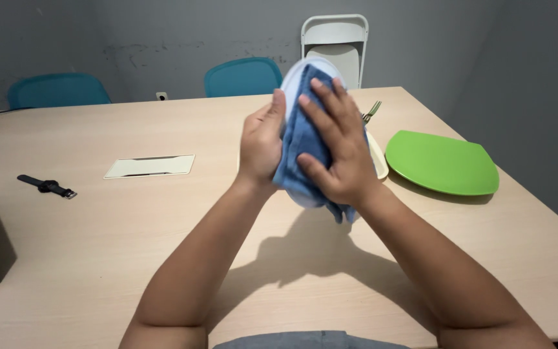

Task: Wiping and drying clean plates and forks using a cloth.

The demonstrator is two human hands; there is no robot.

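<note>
- My left hand (261,146) grips the white plate (305,70) by its edge, thumb on the near side, holding it up on edge above the table (163,220).
- My right hand (332,147) lies flat, fingers spread, pressing a blue cloth (295,155) against the plate's face; the cloth covers most of that face and hangs below the plate's lower rim.
- The plate is off the table, raised over its middle, and casts a shadow on the wood below.
- Just behind the plate on the table lies a cream dish (377,158), mostly hidden by my right hand, with a fork (371,112) at its far side.
- To the right of the plate a green plate (442,163) lies flat on the table.
- To the left of the plate a pale hatch (150,166) is set flush in the tabletop; farther left lies a black watch (48,186).
- Beyond the table's far edge stand two teal chairs (243,76) and a white folding chair (335,45).
</note>
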